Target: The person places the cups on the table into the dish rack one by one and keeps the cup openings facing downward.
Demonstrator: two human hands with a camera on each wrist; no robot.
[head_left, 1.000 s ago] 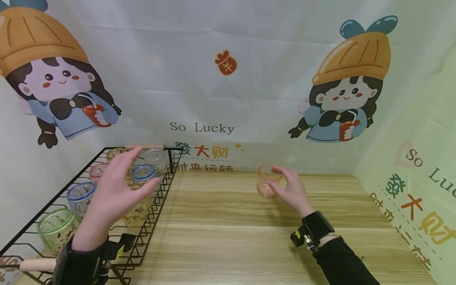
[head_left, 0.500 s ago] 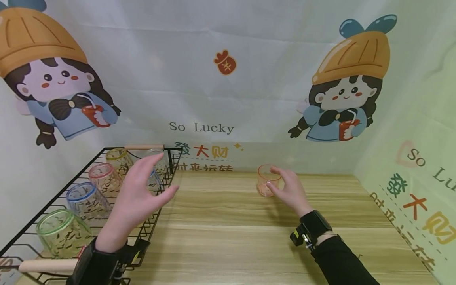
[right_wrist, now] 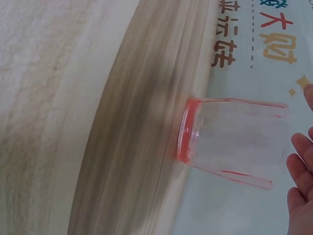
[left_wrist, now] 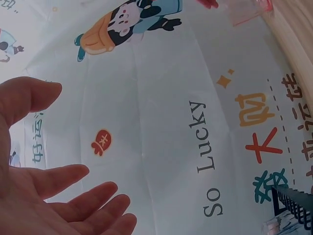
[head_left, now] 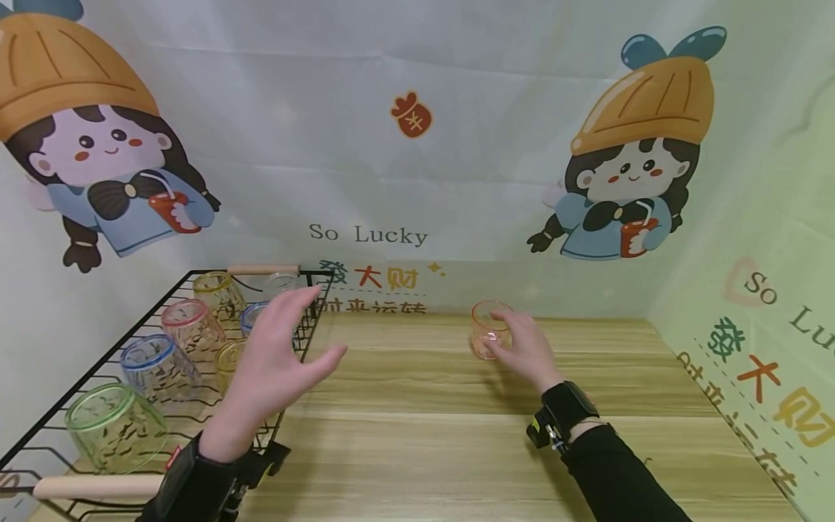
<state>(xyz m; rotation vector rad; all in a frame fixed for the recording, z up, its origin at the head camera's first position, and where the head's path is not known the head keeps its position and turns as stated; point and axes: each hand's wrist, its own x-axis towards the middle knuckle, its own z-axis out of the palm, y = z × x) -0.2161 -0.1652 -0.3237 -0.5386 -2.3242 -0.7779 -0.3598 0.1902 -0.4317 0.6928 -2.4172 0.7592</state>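
A clear cup with an orange-red rim (head_left: 485,328) stands upright on the wooden table near the back wall. My right hand (head_left: 527,351) is at its right side, thumb and fingers spread apart beside the cup. In the right wrist view the fingertips (right_wrist: 301,169) lie a little away from the cup's wall (right_wrist: 237,139). My left hand (head_left: 277,362) hangs in the air over the right edge of the black wire rack (head_left: 94,368), thumb and fingers spread in a C. Nothing lies between the left fingers (left_wrist: 93,196) and thumb. Some rack glasses are partly hidden behind that hand.
The rack has pale wooden handles (head_left: 98,486) and holds several coloured glasses, among them a green one (head_left: 114,428), a blue one (head_left: 159,370), a pink one (head_left: 193,330) and a yellow one (head_left: 218,290). A printed cloth (head_left: 483,188) rises behind the table (head_left: 404,442).
My left hand has moved right from above the rack's glasses to its right edge, uncovering several of them. My right hand has shifted slightly left towards the cup, which stands where it was.
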